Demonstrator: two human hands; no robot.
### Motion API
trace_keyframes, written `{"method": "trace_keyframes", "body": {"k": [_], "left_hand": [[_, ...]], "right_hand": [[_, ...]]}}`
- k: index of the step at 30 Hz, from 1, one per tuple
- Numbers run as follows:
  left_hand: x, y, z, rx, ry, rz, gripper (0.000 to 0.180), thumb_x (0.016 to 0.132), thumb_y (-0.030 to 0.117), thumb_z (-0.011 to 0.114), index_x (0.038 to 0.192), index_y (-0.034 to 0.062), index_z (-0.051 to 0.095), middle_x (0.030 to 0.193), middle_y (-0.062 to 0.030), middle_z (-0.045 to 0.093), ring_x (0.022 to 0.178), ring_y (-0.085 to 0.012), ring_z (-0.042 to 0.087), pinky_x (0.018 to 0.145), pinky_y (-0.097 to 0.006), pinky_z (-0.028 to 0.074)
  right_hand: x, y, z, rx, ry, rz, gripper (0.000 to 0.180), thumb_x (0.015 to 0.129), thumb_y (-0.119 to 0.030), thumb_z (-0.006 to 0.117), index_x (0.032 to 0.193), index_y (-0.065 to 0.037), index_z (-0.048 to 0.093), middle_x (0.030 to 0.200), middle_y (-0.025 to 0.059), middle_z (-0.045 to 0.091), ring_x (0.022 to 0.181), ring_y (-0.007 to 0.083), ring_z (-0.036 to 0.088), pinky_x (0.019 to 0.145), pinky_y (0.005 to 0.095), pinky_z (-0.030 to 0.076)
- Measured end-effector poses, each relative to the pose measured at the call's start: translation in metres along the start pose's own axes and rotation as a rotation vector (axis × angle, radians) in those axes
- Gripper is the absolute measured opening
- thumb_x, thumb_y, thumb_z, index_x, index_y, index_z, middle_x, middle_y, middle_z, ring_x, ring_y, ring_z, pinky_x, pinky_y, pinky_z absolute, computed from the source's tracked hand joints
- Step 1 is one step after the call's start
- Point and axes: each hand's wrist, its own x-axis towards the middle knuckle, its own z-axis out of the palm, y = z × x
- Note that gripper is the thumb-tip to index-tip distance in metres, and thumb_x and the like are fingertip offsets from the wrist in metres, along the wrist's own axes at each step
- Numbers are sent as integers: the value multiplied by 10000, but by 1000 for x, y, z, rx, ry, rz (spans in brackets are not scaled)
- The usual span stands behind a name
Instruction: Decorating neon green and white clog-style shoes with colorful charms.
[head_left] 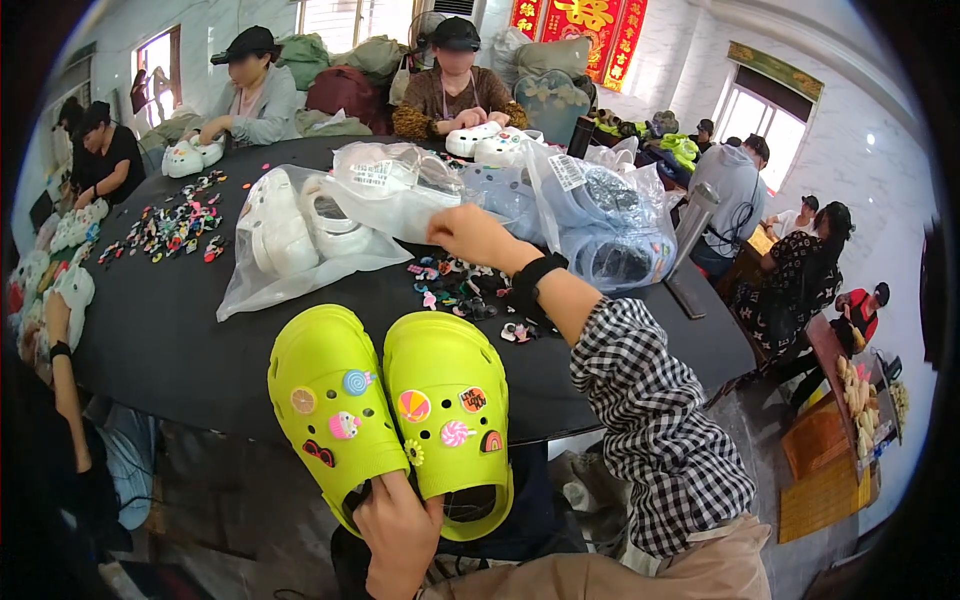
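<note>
A pair of lime-green clogs, the left clog [325, 365] and the right clog [445, 365], is held up at the near table edge, toes pointing away. Colourful shoe charms such as a cupcake [344, 425], a lollipop [457, 433] and sunglasses [318, 453] sit on their tops. My left hand [398, 530] grips the pair at the heel end, fingers inside the openings. Farther out, my right hand [472, 238] has its fingers bent together at the edge of a clear plastic bag [395, 200] of white clogs. Below that hand lies a pile of loose charms [455, 290].
Bagged white clogs [285, 235] and bagged pale blue clogs [605, 215] stand on the black table [180, 320]. More charms [175, 225] are scattered at left. Co-workers [465, 85] sit across with white clogs; another person's arm [65, 380] is at left. A metal stand [692, 250] is at right.
</note>
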Motion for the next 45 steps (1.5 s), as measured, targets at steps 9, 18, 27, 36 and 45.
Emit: {"method": "trace_keyframes", "body": {"k": [9,18,27,36,45], "left_hand": [[6,4,-9,-153,-51,-103,564,750,167,739,1200,-40,469,856,-257,578,712,-485,587,602,-522,454],[15,3,-11,-179,-54,-91,575,742,201,774,1174,-39,480,863,-262,621,687,-457,627,568,-475,512],[34,9,-23,31,-62,-105,653,786,347,771,1220,-35,466,788,-175,635,622,-361,654,520,-425,522],[43,10,-21,37,-68,-89,635,812,375,749,1206,-38,470,788,-194,635,616,-375,652,522,-438,521],[38,0,-43,-448,-217,-220,559,779,150,796,1182,-12,444,803,-126,589,640,-202,592,599,-309,486]], "right_hand": [[-19,26,66,-355,52,105,129,785,-115,644,898,-65,679,939,155,679,933,360,655,784,472,540],[-32,22,39,-135,-44,174,188,802,-126,667,964,-46,619,964,165,665,945,377,634,791,452,517],[-83,-66,-30,801,271,212,92,971,-82,575,1022,-17,535,826,55,644,699,96,615,629,241,476],[-219,-193,-22,153,220,-431,311,785,-43,637,1095,-27,634,976,124,669,785,240,681,690,319,564],[-210,-218,-11,-111,253,-155,329,757,-68,636,1073,11,592,1115,146,655,840,234,677,710,321,551]]}}
